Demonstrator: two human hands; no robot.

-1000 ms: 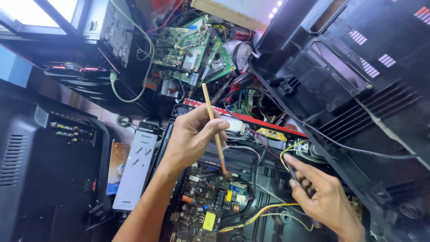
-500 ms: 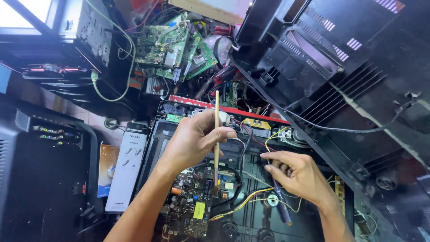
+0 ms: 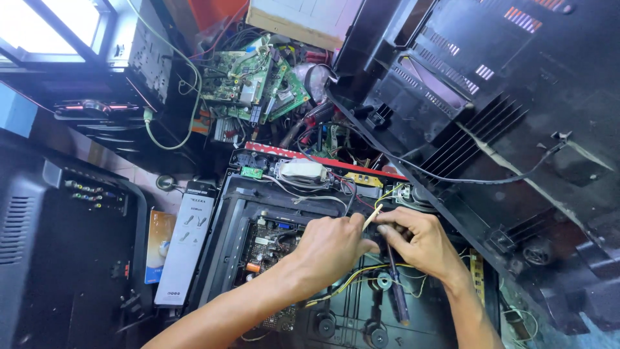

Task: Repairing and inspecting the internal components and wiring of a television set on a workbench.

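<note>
Stick (image 3: 372,217) between left fingers (image 3: 359,227), apparently pinched

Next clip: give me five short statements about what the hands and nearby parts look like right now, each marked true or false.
1. The left hand holds a thin wooden stick. True.
2. The right hand rests on the grey remote. False: the remote lies untouched to the left of the open chassis; the right hand holds a dark tool.
3. The two hands are close together over the chassis. True.
4. The green circuit boards lie under the hands. False: they sit in the pile at the top, far from the hands.
5. A large black back cover fills the right side. True.
</note>
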